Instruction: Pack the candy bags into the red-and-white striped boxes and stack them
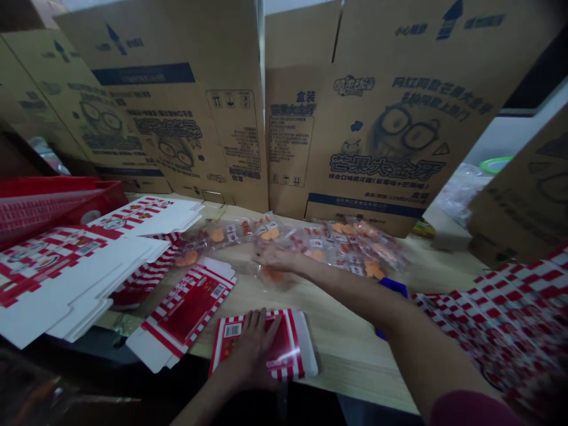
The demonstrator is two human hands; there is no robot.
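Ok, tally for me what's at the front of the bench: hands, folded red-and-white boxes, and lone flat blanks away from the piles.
Left hand: 1
Right hand: 1
Folded red-and-white box: 1
Lone flat blank: 1
Total: 4

Head-worn camera, facing forward and down

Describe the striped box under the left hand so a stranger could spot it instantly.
Below the tall cardboard cartons, find the near edge of the wooden table. The red-and-white striped box sits there, pressed under the left hand, unlike the flat striped blank just to its left.
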